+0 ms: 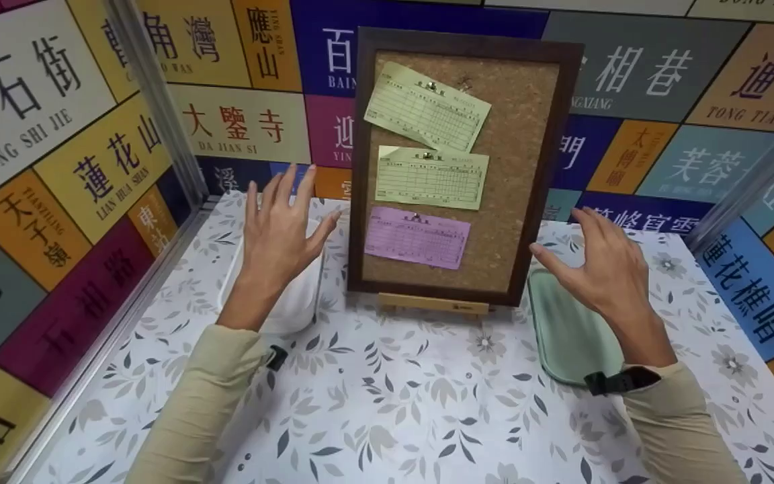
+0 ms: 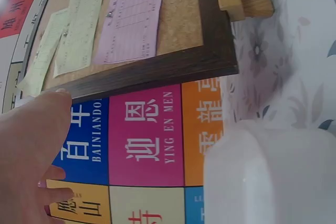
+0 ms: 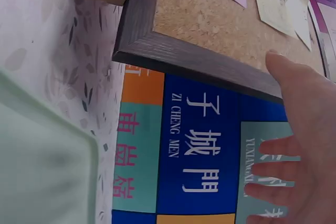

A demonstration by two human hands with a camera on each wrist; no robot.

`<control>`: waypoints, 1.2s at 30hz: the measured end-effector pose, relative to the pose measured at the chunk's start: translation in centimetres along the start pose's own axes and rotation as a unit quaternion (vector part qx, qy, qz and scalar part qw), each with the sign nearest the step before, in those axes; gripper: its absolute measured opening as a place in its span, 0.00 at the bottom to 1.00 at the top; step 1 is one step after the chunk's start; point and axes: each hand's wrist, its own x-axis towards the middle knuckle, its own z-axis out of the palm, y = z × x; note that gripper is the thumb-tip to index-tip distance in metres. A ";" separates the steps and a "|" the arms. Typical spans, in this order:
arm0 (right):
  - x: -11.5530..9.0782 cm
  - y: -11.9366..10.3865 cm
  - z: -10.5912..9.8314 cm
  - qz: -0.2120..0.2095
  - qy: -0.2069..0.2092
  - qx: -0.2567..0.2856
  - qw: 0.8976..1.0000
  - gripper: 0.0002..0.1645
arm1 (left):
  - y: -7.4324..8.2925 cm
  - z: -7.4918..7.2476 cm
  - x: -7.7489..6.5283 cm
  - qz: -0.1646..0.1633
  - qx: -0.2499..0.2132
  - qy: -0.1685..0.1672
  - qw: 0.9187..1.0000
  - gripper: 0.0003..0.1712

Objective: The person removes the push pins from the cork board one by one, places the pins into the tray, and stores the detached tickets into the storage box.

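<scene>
A dark-framed cork board (image 1: 511, 188) stands upright on a small wooden easel (image 1: 434, 304). Three paper slips are pinned to its left part: a tilted yellow-green slip (image 1: 427, 107) at the top, another yellow-green slip (image 1: 431, 178) in the middle and a purple slip (image 1: 417, 238) at the bottom. My left hand (image 1: 279, 232), fingers spread, hovers over a white tray (image 1: 293, 309), left of the board. On the other side, my right hand (image 1: 609, 269) hangs above a green tray (image 1: 568, 333), its thumb near the frame's right edge. Neither hand holds anything.
A white tablecloth (image 1: 394, 403) with a leaf pattern covers the table. Behind it rise walls of coloured street-name panels (image 1: 239, 124), and a metal post (image 1: 158, 101) stands at the left corner. A dark strap (image 1: 622, 381) circles the right wrist.
</scene>
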 end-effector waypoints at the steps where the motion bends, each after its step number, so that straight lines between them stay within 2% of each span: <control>1: 0.2 -0.3 -0.2 0.001 0.008 0.003 1.000 0.61 | 0.0 -0.2 0.3 0.005 -0.002 0.008 1.000 0.46; 8: 1.9 -2.4 -1.7 -0.014 0.072 0.035 0.997 0.54 | 0.8 -1.9 2.2 0.039 -0.024 0.043 0.998 0.44; 15: 4.1 -4.3 -2.2 -0.066 0.146 0.063 0.985 0.41 | 1.7 -3.1 4.2 0.046 -0.049 0.041 0.997 0.43; 25: 7.1 -7.1 -2.8 -0.104 0.162 0.080 0.978 0.31 | 4.1 -3.3 6.7 0.031 -0.123 0.035 0.991 0.39; 36: 9.7 -10.3 -2.7 -0.136 0.169 0.096 0.972 0.21 | 5.6 -3.4 9.5 0.025 -0.142 0.026 0.989 0.36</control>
